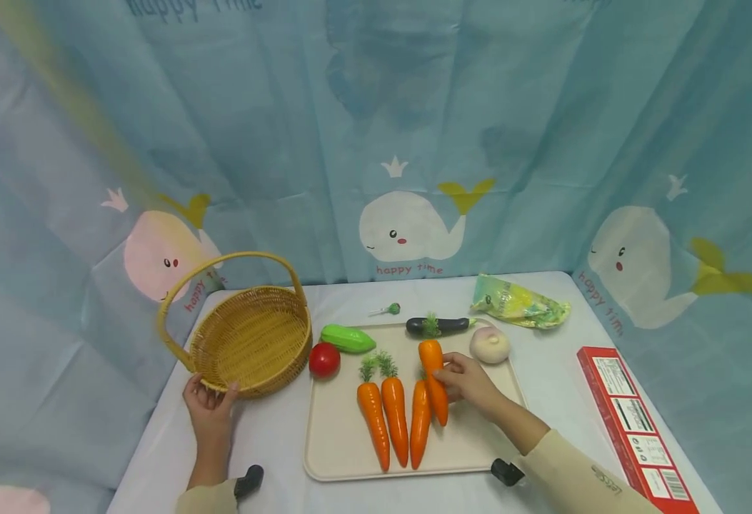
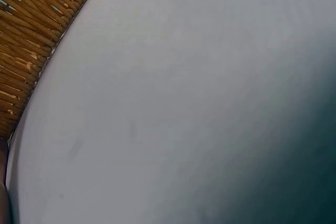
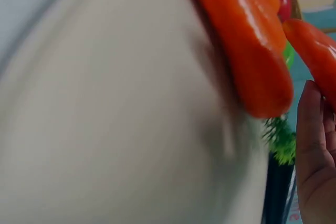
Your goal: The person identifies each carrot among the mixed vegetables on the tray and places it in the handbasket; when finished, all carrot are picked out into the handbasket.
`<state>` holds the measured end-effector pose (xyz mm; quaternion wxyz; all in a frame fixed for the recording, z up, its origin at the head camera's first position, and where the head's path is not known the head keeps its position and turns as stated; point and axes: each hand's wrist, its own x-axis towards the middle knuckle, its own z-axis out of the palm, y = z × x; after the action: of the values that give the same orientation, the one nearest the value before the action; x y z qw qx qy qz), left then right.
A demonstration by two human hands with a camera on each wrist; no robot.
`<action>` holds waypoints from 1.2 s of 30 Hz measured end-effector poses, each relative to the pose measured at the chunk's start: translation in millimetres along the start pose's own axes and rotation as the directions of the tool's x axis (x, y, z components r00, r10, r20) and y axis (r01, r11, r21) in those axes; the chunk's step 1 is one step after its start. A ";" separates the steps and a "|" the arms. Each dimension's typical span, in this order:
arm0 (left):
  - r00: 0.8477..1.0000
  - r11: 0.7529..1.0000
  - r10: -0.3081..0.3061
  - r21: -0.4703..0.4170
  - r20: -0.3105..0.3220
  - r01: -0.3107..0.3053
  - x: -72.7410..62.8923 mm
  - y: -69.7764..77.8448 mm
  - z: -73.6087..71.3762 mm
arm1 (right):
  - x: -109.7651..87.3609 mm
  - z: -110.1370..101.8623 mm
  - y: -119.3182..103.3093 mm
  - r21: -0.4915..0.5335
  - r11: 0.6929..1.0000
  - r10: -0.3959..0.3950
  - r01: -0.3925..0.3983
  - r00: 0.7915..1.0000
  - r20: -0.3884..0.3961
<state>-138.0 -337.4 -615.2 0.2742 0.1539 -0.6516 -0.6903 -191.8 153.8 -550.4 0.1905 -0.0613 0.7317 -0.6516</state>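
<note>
My right hand (image 1: 472, 384) holds an orange carrot (image 1: 436, 389) between thumb and fingers over the right half of the cream tray (image 1: 478, 450). In the right wrist view the held carrot (image 3: 317, 59) is raised off the tray, its pointed end toward the other carrots. Three more carrots lie side by side on the tray: a left one (image 1: 373, 425), a middle one (image 1: 395, 421) and a right one (image 1: 420, 425), partly overlapped by the held one. At the left, my left hand (image 1: 210, 414) grips the near rim of a wicker basket (image 1: 256, 343), which has nothing inside.
A green vegetable (image 1: 346, 338) and a tomato (image 1: 324, 360) lie at the tray's left edge. An eggplant (image 1: 455, 325) and a garlic bulb (image 1: 490, 345) are at its back right. Beyond are a lollipop (image 1: 393, 308) and a yellow-green packet (image 1: 520, 303). A red box (image 1: 635, 428) lies far right.
</note>
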 end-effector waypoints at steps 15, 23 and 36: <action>1.000 0.996 0.018 0.090 0.019 -0.020 -1.0 4.6 2.4 | 57.6 72.0 -54.0 -0.137 0.989 -0.038 0.057 0.990 0.136; 1.000 0.992 0.029 0.122 0.009 -0.030 -5.0 2.1 -0.3 | 88.0 118.1 -68.5 -0.147 0.985 -0.060 0.095 0.972 0.227; 1.000 0.994 0.009 0.109 0.021 -0.011 -8.2 14.8 1.1 | 131.1 180.9 -106.6 -0.241 0.964 -0.054 0.116 0.967 0.247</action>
<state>-129.4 -331.8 -601.7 0.2623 0.1583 -0.6920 -0.6537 -264.4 -74.1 -486.5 0.2391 -0.1945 0.7775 -0.5482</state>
